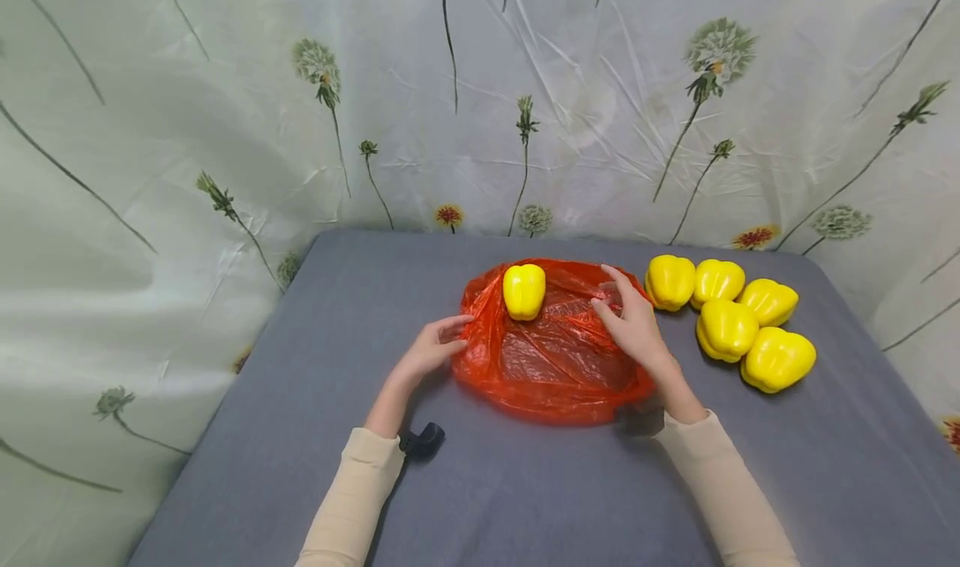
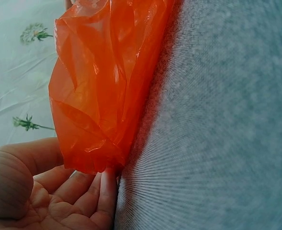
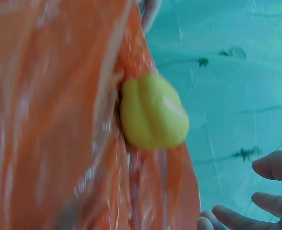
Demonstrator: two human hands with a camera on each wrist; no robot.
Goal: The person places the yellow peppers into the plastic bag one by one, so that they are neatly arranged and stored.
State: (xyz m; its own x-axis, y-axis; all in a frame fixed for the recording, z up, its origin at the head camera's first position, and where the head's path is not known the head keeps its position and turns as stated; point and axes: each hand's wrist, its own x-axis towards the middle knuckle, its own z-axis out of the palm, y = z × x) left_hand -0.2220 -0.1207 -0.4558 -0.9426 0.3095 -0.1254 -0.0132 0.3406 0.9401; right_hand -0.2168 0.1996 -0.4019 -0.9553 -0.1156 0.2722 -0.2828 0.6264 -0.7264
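A red plastic bag (image 1: 558, 367) lies spread with its mouth facing up. One yellow bell pepper (image 1: 524, 292) sits at its far left side; the right wrist view shows this bell pepper (image 3: 154, 112) against the red film. My left hand (image 1: 431, 350) is at the bag's left edge, fingers loosely extended and touching the plastic. In the left wrist view the left hand (image 2: 59, 191) has its thumb and fingers apart around the bag's end. My right hand (image 1: 636, 325) hovers over the bag's right side with thumb and fingers spread, holding nothing.
Several more yellow bell peppers (image 1: 727, 330) stand grouped to the right of the bag. A grey cloth covers the table (image 1: 360, 300). Behind it hangs a pale curtain (image 1: 420, 75) with a dandelion print. A black strap piece (image 1: 426, 440) shows at the left wrist.
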